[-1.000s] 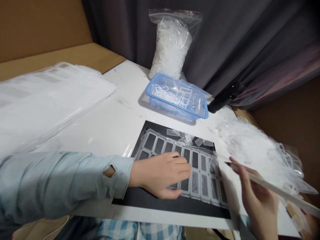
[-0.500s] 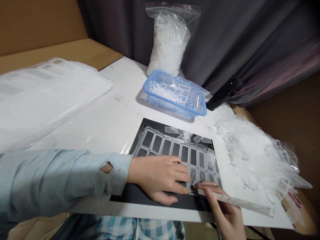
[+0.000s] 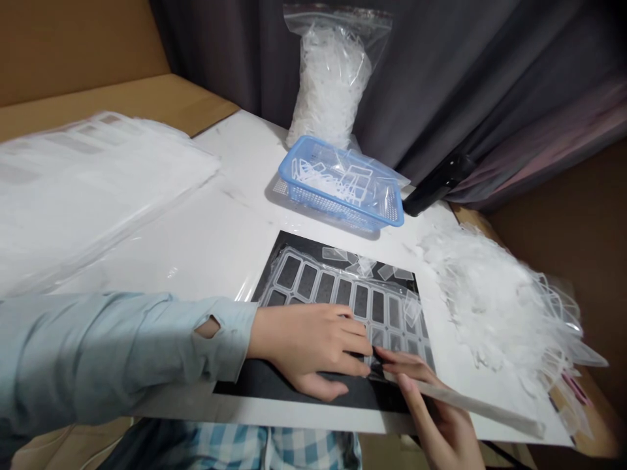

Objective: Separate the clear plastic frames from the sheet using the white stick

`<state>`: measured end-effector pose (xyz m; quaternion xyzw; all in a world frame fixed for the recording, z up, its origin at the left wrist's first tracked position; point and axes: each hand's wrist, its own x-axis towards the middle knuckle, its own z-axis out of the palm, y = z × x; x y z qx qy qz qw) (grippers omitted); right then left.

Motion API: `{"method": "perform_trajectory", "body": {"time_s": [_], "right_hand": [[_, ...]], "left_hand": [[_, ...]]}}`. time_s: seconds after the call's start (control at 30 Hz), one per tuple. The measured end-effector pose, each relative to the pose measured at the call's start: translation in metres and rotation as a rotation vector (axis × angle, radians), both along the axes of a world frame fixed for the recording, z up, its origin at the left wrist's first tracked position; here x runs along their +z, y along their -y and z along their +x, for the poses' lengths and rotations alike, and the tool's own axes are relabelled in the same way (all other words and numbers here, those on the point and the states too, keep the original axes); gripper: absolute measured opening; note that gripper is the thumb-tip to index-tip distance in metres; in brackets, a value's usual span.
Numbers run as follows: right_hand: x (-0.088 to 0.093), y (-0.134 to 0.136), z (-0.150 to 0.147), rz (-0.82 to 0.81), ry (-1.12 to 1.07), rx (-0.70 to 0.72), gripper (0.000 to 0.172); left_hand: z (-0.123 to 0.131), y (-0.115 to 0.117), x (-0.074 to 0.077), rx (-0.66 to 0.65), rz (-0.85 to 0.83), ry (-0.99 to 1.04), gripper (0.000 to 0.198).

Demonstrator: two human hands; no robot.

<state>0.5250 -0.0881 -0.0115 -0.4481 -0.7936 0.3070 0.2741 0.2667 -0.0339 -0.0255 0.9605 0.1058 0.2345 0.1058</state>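
Observation:
A clear plastic sheet [image 3: 353,297] with rows of rectangular cut-outs lies on a black mat [image 3: 274,385]. My left hand [image 3: 313,346] presses flat on the sheet's near part, fingers stretched out. My right hand [image 3: 435,411] grips a long thin pale stick [image 3: 470,405] and holds its tip against the sheet, right beside my left fingertips. A few loose clear rectangles [image 3: 362,264] lie at the mat's far edge.
A blue basket [image 3: 343,189] with clear plastic pieces stands behind the mat, a full zip bag [image 3: 333,78] behind it. A heap of plastic scraps [image 3: 494,300] lies right, stacked clear sheets [image 3: 88,183] left. A black object [image 3: 434,186] rests by the curtain.
My right hand came in from the right and brought the stick's tip down to the sheet beside my left fingers. My left hand stayed pressed on the sheet.

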Motion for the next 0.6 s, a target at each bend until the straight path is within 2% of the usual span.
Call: {"method": "perform_trajectory", "body": {"time_s": [0.23, 0.4, 0.5, 0.6], "right_hand": [[-0.009, -0.003, 0.003, -0.041, -0.051, -0.052, 0.019], [-0.005, -0.004, 0.002, -0.032, 0.017, 0.001, 0.021], [0.002, -0.004, -0.002, 0.064, 0.111, 0.064, 0.020], [0.003, 0.002, -0.005, 0.249, 0.257, 0.140, 0.023]], "left_hand": [[0.000, 0.000, 0.001, -0.003, -0.020, -0.053, 0.030], [0.000, 0.000, 0.001, -0.009, -0.028, -0.051, 0.028], [0.000, 0.000, 0.001, -0.003, -0.028, -0.054, 0.027], [0.001, 0.000, 0.000, -0.003, -0.032, -0.041, 0.024]]}}
